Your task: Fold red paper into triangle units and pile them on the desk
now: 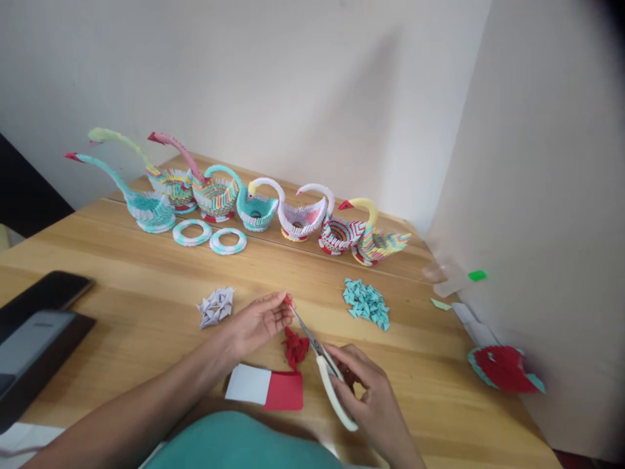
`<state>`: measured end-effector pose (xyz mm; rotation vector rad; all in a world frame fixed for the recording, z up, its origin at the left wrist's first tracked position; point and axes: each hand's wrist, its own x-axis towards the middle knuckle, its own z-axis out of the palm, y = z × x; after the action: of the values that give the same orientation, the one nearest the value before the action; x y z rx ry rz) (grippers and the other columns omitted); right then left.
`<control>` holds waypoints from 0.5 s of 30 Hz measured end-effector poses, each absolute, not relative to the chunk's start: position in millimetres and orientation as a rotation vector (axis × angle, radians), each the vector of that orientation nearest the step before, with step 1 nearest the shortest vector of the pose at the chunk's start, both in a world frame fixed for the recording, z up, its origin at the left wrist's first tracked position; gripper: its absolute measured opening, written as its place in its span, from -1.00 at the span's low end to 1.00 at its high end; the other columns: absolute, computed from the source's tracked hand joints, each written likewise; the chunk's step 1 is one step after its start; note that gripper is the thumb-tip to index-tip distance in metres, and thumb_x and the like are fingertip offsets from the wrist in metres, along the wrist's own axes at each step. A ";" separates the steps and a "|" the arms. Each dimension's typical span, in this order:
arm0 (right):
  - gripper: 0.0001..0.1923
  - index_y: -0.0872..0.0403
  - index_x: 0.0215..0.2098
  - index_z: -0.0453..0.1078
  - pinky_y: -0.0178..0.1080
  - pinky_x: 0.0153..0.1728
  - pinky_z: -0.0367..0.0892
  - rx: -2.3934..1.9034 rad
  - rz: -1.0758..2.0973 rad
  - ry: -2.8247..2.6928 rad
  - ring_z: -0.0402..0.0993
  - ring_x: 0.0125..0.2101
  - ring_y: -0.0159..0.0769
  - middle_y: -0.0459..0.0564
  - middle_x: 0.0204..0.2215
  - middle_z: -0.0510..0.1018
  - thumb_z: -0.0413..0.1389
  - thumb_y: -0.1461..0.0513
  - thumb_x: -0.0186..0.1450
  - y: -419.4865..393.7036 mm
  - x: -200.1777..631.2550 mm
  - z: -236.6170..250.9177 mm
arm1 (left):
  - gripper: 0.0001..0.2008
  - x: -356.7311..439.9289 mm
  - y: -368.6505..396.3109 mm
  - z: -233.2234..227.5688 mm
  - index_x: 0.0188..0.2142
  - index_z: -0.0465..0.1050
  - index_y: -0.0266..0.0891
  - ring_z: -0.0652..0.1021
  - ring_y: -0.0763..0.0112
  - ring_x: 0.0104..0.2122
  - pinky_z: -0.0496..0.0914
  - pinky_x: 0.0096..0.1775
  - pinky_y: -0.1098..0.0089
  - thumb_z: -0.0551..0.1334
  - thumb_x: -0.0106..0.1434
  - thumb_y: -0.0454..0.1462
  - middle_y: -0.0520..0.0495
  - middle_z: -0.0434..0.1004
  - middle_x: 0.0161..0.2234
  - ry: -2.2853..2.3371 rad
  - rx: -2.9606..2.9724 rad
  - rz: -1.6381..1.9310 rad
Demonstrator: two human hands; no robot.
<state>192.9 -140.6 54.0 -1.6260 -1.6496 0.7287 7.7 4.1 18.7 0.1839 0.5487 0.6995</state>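
Observation:
Between the fingertips of my left hand (266,320) is a small red paper piece (288,301). My right hand (364,384) grips a pair of scissors (328,381) with cream handles, its blade tips reaching the red piece at my left fingers. Whether the blades are fully closed is hard to make out. A little heap of red folded paper pieces (295,348) lies under the scissors. Nearer to me are a stack of white paper rectangles (248,384) and, touching it, a stack of red paper rectangles (284,391).
Grey-white folded pieces (215,307) lie left, turquoise folded pieces (367,303) right. Several paper swans (256,212) line the table's back, with two paper rings (228,241) before them. A phone (34,345) rests at left, a red-and-turquoise paper piece (505,369) at right.

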 end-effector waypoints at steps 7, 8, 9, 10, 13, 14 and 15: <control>-0.68 0.04 -0.04 0.50 -0.39 -0.49 0.28 -1.636 0.737 -1.653 0.37 -0.48 -0.37 -0.06 -0.44 0.47 0.10 0.28 0.25 -137.7 192.1 53.5 | -0.74 7.3 1.8 19.1 -0.42 0.53 -0.39 0.58 0.44 -0.45 0.50 -0.32 0.45 0.11 0.35 -0.44 -0.12 0.57 -0.47 0.544 0.209 0.679; -0.68 0.05 -0.04 0.50 -0.39 -0.49 0.28 -1.638 0.743 -1.651 0.38 -0.48 -0.37 -0.06 -0.44 0.47 0.10 0.28 0.25 -137.3 192.4 53.5 | -0.75 7.3 1.7 19.0 -0.42 0.53 -0.39 0.58 0.44 -0.45 0.50 -0.31 0.44 0.12 0.35 -0.44 -0.13 0.58 -0.46 0.544 0.217 0.678; -0.68 0.05 -0.03 0.50 -0.39 -0.49 0.28 -1.640 0.748 -1.650 0.39 -0.47 -0.36 -0.05 -0.43 0.48 0.09 0.28 0.25 -137.0 192.8 53.6 | -0.76 7.2 1.6 18.9 -0.42 0.53 -0.39 0.58 0.44 -0.45 0.50 -0.31 0.45 0.14 0.33 -0.44 -0.12 0.58 -0.46 0.546 0.227 0.678; -0.67 0.05 -0.03 0.50 -0.39 -0.49 0.29 -1.641 0.751 -1.654 0.39 -0.47 -0.36 -0.05 -0.43 0.48 0.09 0.28 0.26 -137.0 193.1 53.6 | -0.79 7.2 1.7 18.8 -0.42 0.54 -0.38 0.58 0.44 -0.45 0.49 -0.31 0.45 0.17 0.32 -0.44 -0.12 0.58 -0.46 0.547 0.239 0.678; -0.68 0.05 -0.02 0.49 -0.39 -0.51 0.31 -1.653 0.720 -1.683 0.42 -0.48 -0.35 -0.03 -0.42 0.51 0.08 0.28 0.27 -139.4 192.9 52.6 | -0.88 7.2 2.2 17.1 -0.42 0.56 -0.37 0.57 0.43 -0.45 0.48 -0.30 0.44 0.28 0.24 -0.40 -0.11 0.58 -0.47 0.541 0.313 0.697; -0.68 0.05 -0.02 0.49 -0.39 -0.50 0.32 -1.659 0.681 -1.701 0.43 -0.47 -0.34 -0.02 -0.41 0.51 0.08 0.28 0.28 -140.9 192.0 51.6 | -0.91 7.3 2.5 16.2 -0.42 0.56 -0.36 0.57 0.42 -0.45 0.47 -0.29 0.44 0.31 0.21 -0.38 -0.11 0.59 -0.47 0.539 0.364 0.710; -0.67 0.05 0.00 0.48 -0.37 -0.47 0.35 -1.663 0.621 -1.722 0.45 -0.44 -0.32 0.00 -0.39 0.52 0.08 0.28 0.28 -142.6 190.6 50.3 | -0.93 7.5 2.7 15.1 -0.43 0.57 -0.36 0.56 0.41 -0.44 0.46 -0.29 0.44 0.35 0.17 -0.36 -0.11 0.59 -0.46 0.543 0.430 0.730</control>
<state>190.6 -142.6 50.3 -1.6632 -1.7221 0.6209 7.5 2.7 15.1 0.4295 0.5432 0.7299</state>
